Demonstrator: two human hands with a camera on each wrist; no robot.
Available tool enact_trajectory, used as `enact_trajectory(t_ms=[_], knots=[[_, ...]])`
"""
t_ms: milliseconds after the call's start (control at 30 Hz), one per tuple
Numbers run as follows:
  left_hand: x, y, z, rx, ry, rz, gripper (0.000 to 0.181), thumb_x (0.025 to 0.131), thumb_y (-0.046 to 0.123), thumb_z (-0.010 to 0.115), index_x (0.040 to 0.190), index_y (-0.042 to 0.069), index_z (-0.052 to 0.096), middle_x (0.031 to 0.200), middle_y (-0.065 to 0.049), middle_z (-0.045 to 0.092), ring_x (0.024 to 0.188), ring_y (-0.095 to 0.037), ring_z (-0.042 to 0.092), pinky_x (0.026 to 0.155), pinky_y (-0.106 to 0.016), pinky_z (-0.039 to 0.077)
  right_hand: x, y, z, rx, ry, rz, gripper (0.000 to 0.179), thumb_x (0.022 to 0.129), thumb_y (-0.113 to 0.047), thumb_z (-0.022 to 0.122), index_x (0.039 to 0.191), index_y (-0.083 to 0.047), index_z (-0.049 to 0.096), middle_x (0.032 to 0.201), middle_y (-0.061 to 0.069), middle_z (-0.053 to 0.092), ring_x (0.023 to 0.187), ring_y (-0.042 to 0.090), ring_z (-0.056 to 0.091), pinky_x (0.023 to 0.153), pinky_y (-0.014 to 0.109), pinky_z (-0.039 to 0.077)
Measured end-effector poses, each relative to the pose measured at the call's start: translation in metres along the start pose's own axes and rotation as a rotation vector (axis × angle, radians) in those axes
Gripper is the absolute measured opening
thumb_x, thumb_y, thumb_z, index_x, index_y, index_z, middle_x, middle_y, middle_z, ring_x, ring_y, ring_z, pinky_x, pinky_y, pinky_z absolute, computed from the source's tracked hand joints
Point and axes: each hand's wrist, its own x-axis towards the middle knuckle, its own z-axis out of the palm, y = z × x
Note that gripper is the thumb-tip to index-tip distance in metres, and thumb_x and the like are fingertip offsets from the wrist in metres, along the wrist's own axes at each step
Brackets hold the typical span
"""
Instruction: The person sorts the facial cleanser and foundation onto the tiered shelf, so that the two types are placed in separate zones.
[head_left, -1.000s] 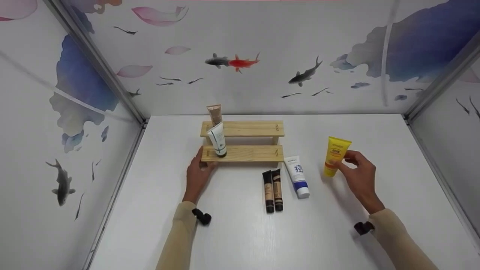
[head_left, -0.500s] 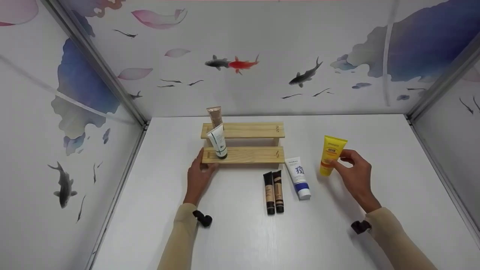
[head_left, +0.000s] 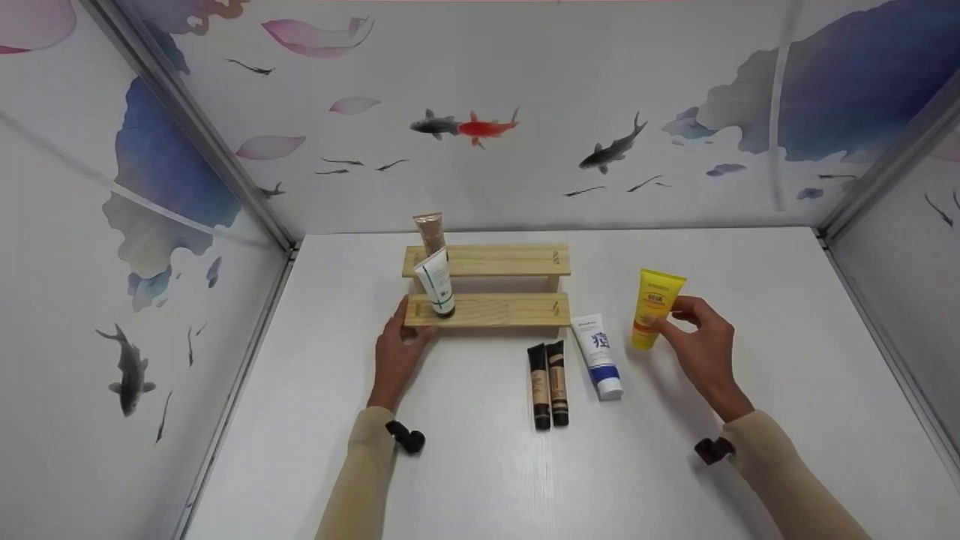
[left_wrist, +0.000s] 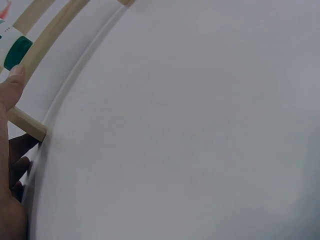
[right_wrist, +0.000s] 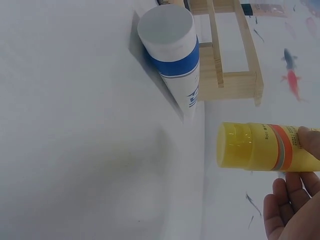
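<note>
My right hand (head_left: 703, 346) pinches a yellow squeeze tube (head_left: 654, 309) between thumb and fingers, cap downward. In the right wrist view the tube (right_wrist: 265, 147) is held above the white tabletop. At the left end of a two-tier wooden rack (head_left: 495, 310), my left hand (head_left: 397, 352) grips the lower shelf, thumb at its front edge and fingers behind the end. The left wrist view has the thumb (left_wrist: 16, 82) right by a green cap (left_wrist: 18, 53). That cap belongs to a white tube (head_left: 436, 283) standing on the lower shelf. Behind it, a brown-pink tube (head_left: 430, 231) stands on the upper shelf.
Two slim black-and-beige tubes (head_left: 547, 385) lie side by side in front of the rack. To their right lies a white tube with a blue band (head_left: 598, 356). Printed panels with fish (head_left: 487, 127) enclose the white table (head_left: 480, 480) at the back and sides.
My right hand has moved a little to the left with the yellow tube, closer to the rack. My left hand stays on the rack's end.
</note>
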Motion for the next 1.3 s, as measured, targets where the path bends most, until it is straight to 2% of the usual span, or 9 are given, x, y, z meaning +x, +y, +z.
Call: enact_trajectory(t_ms=[67, 200, 300, 433, 567, 733, 967, 1300], knots=[[0.000, 0.000, 0.000, 0.000, 0.000, -0.001, 0.094, 0.101, 0.055, 0.078, 0.175, 0.017, 0.034, 0.139, -0.014, 0.066, 0.117, -0.028, 0.064, 0.108, -0.051, 0.049, 0.001, -0.001, 0.002, -0.004, -0.002, -0.003, 0.042, 0.100, -0.020, 0.085, 0.133, 0.000, 0.070, 0.128, 0.014, 0.073, 0.119, 0.028, 0.064, 0.111, 0.054, 0.050], [-0.002, 0.000, -0.001, -0.024, -0.007, 0.000, 0.094, 0.101, 0.055, 0.078, 0.175, 0.018, 0.033, 0.143, -0.013, 0.065, 0.118, -0.027, 0.064, 0.109, -0.049, 0.048, 0.002, -0.001, 0.005, -0.015, -0.004, -0.020, 0.042, 0.100, -0.020, 0.086, 0.134, 0.000, 0.070, 0.129, 0.014, 0.074, 0.120, 0.029, 0.065, 0.110, 0.034, 0.050], [-0.002, 0.000, -0.001, -0.037, -0.015, 0.003, 0.095, 0.101, 0.056, 0.077, 0.175, 0.018, 0.032, 0.145, -0.012, 0.064, 0.119, -0.027, 0.064, 0.110, -0.049, 0.048, 0.003, -0.003, 0.009, -0.013, -0.004, -0.034, 0.042, 0.100, -0.019, 0.086, 0.133, 0.000, 0.070, 0.129, 0.015, 0.074, 0.120, 0.032, 0.066, 0.108, 0.030, 0.050], [-0.002, 0.001, -0.002, -0.034, -0.016, 0.003, 0.095, 0.101, 0.054, 0.078, 0.175, 0.018, 0.032, 0.142, -0.012, 0.065, 0.119, -0.026, 0.064, 0.111, -0.050, 0.047, 0.004, -0.005, 0.015, -0.002, -0.010, -0.037, 0.040, 0.099, -0.017, 0.086, 0.131, 0.001, 0.070, 0.128, 0.016, 0.073, 0.119, 0.033, 0.066, 0.109, 0.044, 0.052], [-0.001, 0.002, -0.002, -0.025, -0.011, 0.000, 0.094, 0.101, 0.051, 0.079, 0.175, 0.018, 0.032, 0.137, -0.013, 0.066, 0.117, -0.027, 0.064, 0.111, -0.051, 0.047, 0.006, -0.007, 0.021, 0.018, -0.019, -0.052, 0.039, 0.099, -0.016, 0.086, 0.130, 0.001, 0.071, 0.126, 0.016, 0.074, 0.118, 0.033, 0.066, 0.106, 0.037, 0.052], [-0.001, 0.003, -0.001, -0.015, -0.015, -0.018, 0.095, 0.101, 0.054, 0.078, 0.176, 0.019, 0.032, 0.143, -0.013, 0.064, 0.121, -0.027, 0.062, 0.114, -0.052, 0.046, 0.008, -0.008, 0.026, 0.041, -0.041, -0.056, 0.037, 0.099, -0.019, 0.087, 0.128, -0.001, 0.072, 0.125, 0.013, 0.075, 0.118, 0.032, 0.065, 0.105, 0.030, 0.048], [0.000, 0.004, -0.001, -0.013, -0.014, -0.022, 0.096, 0.100, 0.057, 0.078, 0.176, 0.022, 0.031, 0.139, -0.012, 0.066, 0.120, -0.027, 0.062, 0.113, -0.051, 0.046, 0.011, -0.014, 0.034, 0.053, -0.063, -0.053, 0.038, 0.099, -0.020, 0.087, 0.128, 0.000, 0.071, 0.126, 0.014, 0.074, 0.118, 0.033, 0.063, 0.109, 0.055, 0.049], [0.000, 0.002, -0.001, -0.021, -0.012, -0.023, 0.099, 0.098, 0.064, 0.077, 0.175, 0.021, 0.033, 0.131, -0.011, 0.066, 0.115, -0.026, 0.061, 0.108, -0.050, 0.047, 0.013, -0.019, 0.047, 0.060, -0.094, -0.044, 0.039, 0.099, -0.021, 0.087, 0.129, -0.001, 0.071, 0.126, 0.013, 0.074, 0.119, 0.033, 0.065, 0.110, 0.056, 0.050]])
